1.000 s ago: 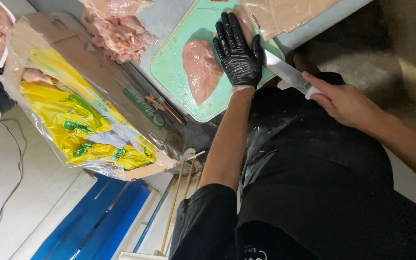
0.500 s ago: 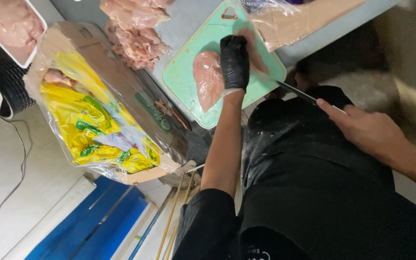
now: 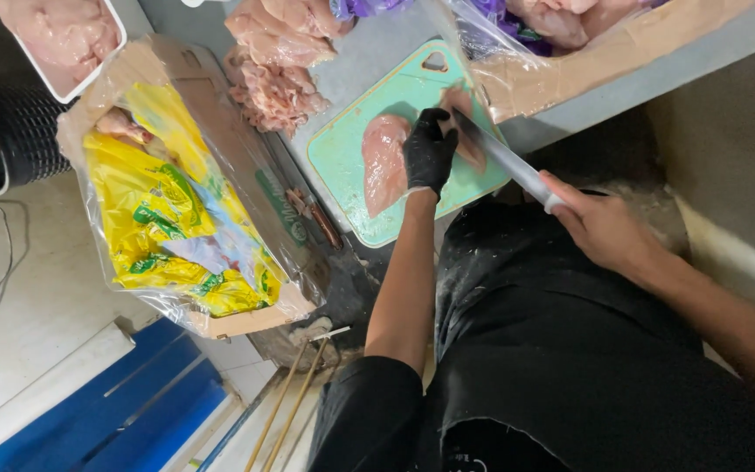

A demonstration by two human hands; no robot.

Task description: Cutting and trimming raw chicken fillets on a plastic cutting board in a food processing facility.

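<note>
Black-gloved left hand [image 3: 430, 154] fingers press flat on chicken breast [image 3: 384, 162]; right hand [image 3: 600, 227] fingers clamp knife [image 3: 504, 159].

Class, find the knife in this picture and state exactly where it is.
In the head view, the knife is at upper centre-right, gripped by the bare right hand, its blade over the green cutting board, beside the gloved left hand on raw chicken.

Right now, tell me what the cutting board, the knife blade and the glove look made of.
Cutting board: likely plastic, matte mint green, moulded handle hole. Knife blade: looks like steel, grey with a sheen. Glove on left hand: thin black rubbery material, maybe nitrile, fitting closely.
</note>
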